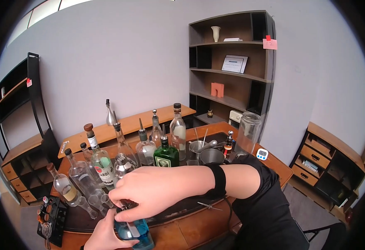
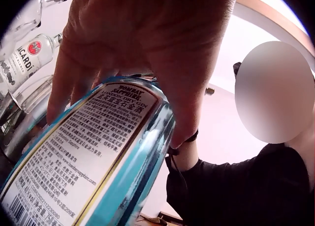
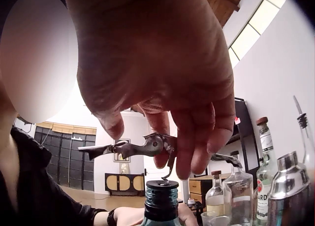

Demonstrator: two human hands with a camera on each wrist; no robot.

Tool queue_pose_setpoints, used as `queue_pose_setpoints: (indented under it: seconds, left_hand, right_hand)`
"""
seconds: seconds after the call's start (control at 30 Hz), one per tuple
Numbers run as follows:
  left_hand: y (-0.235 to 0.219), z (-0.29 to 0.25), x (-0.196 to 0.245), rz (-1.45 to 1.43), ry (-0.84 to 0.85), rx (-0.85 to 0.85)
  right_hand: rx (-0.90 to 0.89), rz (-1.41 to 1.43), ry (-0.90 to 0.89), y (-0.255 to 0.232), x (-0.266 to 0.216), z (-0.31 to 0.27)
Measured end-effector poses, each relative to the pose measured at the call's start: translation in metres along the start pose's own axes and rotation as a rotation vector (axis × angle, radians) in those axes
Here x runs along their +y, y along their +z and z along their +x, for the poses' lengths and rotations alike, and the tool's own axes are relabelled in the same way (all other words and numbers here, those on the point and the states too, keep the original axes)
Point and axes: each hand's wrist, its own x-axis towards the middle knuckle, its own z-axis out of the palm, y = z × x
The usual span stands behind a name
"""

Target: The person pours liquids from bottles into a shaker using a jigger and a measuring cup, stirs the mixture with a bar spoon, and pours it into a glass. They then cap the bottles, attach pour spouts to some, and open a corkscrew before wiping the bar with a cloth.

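Note:
My left hand (image 1: 103,234) grips a blue gin bottle (image 1: 143,234) by its upper part, at the front of the table. In the left wrist view, fingers and thumb straddle the bottle's shoulders above its printed label (image 2: 83,152). My right hand (image 1: 157,191) is over the bottle's mouth and pinches a metal waiter's corkscrew (image 3: 150,147). The corkscrew's handle lies roughly level, and its spiral (image 3: 169,173) points down with the tip at the black top of the bottle neck (image 3: 161,201). From the head view, the right hand hides most of the corkscrew.
Several bottles, including a Bacardi bottle (image 1: 103,166) and a green bottle (image 1: 166,154), stand beyond my hands. A steel shaker (image 1: 125,165) stands close behind the right hand. Small glasses (image 1: 95,200) and a black rack (image 1: 57,216) are at left, a large glass jar (image 1: 249,129) at right.

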Motion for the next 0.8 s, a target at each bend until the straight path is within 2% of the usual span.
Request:
queue_pose_setpoints:
  seconds: [0.07,0.17,0.23,0.3,0.33,0.4,0.43,0.5,0.57,0.6,0.63,0.7,0.73,0.8]
  left_hand:
    - [-0.003,-0.001,-0.006,0.216,0.106,-0.036]
    - [0.000,-0.010,0.014,0.140,0.081,0.021]
    - [-0.001,-0.013,0.011,0.112,0.092,0.031]
    - [-0.002,-0.016,0.006,0.087,0.109,0.040]
    - [-0.001,-0.018,0.002,0.081,0.125,0.043]
    - [-0.001,-0.019,-0.007,0.076,0.140,0.045]
    - [-0.001,-0.018,-0.013,0.061,0.098,0.029]
    - [-0.001,-0.017,-0.021,0.044,0.054,0.014]
    - [0.000,-0.017,-0.024,0.191,0.159,0.017]
    - [0.000,-0.016,-0.024,0.130,0.187,0.001]
    - [0.000,-0.016,-0.026,0.129,0.186,0.003]
    - [0.001,-0.016,-0.031,0.135,0.202,0.028]
    - [0.001,-0.016,-0.031,0.133,0.201,0.029]
    - [0.001,-0.015,-0.028,0.005,0.152,-0.022]
  right_hand:
    - [0.029,0.006,-0.013,0.004,-0.003,0.001]
    - [0.036,-0.013,-0.071,0.007,-0.006,0.006]
    - [0.014,-0.035,-0.118,0.008,-0.007,0.010]
    - [0.145,0.058,-0.160,0.011,-0.007,0.012]
    - [0.145,0.057,-0.161,0.013,-0.005,0.015]
    - [0.241,0.024,-0.283,0.020,0.002,0.022]
    - [0.241,0.024,-0.283,0.019,0.005,0.025]
    - [0.310,-0.035,-0.450,0.018,0.008,0.031]
    - [0.344,-0.028,-0.464,0.019,0.008,0.033]
    - [0.381,-0.025,-0.479,0.019,0.007,0.034]
    - [0.379,-0.024,-0.481,0.017,0.005,0.034]
    - [0.146,0.045,-0.268,0.010,-0.001,0.030]
    - [0.144,0.046,-0.268,0.008,-0.002,0.029]
    - [-0.007,0.166,-0.089,0.003,-0.004,0.029]
